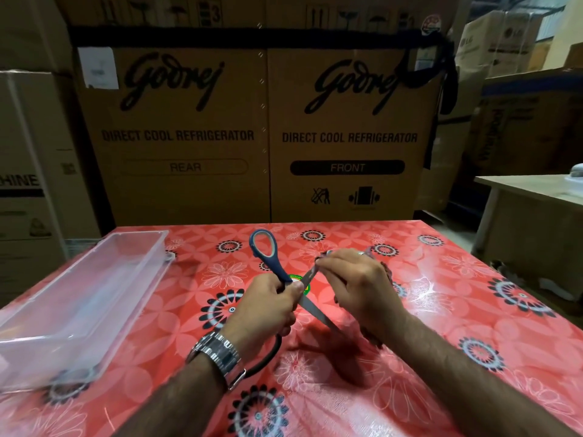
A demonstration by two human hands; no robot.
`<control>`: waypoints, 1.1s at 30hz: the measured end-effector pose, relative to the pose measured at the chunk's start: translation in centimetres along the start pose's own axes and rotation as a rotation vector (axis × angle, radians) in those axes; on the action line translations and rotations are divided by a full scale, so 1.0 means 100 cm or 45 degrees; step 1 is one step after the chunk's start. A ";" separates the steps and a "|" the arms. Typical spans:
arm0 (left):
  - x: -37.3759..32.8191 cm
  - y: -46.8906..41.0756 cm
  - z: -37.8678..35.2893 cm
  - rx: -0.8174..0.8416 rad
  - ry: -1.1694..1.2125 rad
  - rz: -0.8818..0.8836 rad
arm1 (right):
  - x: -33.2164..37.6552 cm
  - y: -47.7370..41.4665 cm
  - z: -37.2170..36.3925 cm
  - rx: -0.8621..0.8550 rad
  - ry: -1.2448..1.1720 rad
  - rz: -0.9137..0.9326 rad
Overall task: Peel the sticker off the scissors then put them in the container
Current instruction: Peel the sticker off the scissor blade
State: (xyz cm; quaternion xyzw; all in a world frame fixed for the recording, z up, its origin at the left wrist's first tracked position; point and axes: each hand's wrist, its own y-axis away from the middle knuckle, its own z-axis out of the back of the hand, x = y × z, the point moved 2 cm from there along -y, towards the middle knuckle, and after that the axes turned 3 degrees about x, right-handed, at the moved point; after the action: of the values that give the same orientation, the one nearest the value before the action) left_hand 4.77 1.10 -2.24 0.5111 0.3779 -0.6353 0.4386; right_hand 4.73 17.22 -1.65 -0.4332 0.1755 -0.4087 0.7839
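Above the red floral tablecloth I hold a pair of blue-handled scissors (pixel 264 252) spread into an X. My left hand (pixel 268 307) grips them around the pivot. One handle loop points up and away, and the other hangs below my fist. A round green and yellow sticker (pixel 303 283) sits on the blade right by the pivot. My right hand (pixel 359 285) pinches the end of the upper blade with thumb and fingertips; whether any sticker lies between them is hidden. The lower blade points down to the right. A clear plastic container (pixel 143 279) stands at the left with nothing visible inside.
The table (pixel 441 294) ends a little beyond the scissors, with tall cardboard refrigerator boxes (pixel 268 121) stacked directly behind it. More cartons are stacked at the left, and a second pale table (pixel 533 190) stands at the far right.
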 end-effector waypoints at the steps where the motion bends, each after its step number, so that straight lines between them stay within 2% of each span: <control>1: 0.001 0.001 0.001 -0.003 0.000 0.005 | 0.001 0.001 -0.002 0.022 -0.007 -0.018; 5: 0.002 0.002 0.000 0.022 0.032 0.005 | 0.018 0.012 -0.006 0.102 -0.070 0.064; 9: 0.003 0.000 -0.002 -0.002 0.034 0.019 | 0.002 0.001 -0.004 -0.010 -0.003 -0.054; 13: 0.004 0.001 -0.003 -0.006 0.019 0.009 | 0.025 0.012 -0.010 0.128 -0.086 0.031; 18: 0.005 -0.001 -0.006 -0.033 0.026 0.022 | 0.002 -0.002 -0.006 0.001 0.021 -0.143; 22: 0.005 0.001 -0.006 -0.028 0.031 0.006 | 0.026 0.012 -0.009 0.155 -0.059 -0.032; 25: 0.003 0.001 -0.006 -0.048 0.041 0.000 | 0.001 -0.003 -0.006 0.018 -0.023 -0.148; 27: 0.004 0.001 -0.005 -0.046 0.038 0.012 | -0.001 -0.004 -0.006 0.010 -0.002 -0.213; 31: 0.005 0.001 -0.005 -0.037 0.041 -0.006 | 0.023 0.010 -0.009 0.153 -0.044 -0.077; 33: 0.004 0.001 -0.006 -0.065 0.049 0.000 | 0.006 -0.002 -0.007 0.032 -0.029 -0.166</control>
State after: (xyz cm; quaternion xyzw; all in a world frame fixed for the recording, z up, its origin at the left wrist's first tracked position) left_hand 4.97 1.56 -2.71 0.5120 0.4023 -0.6155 0.4439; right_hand 4.61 16.32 -1.81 -0.4385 0.1329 -0.4560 0.7630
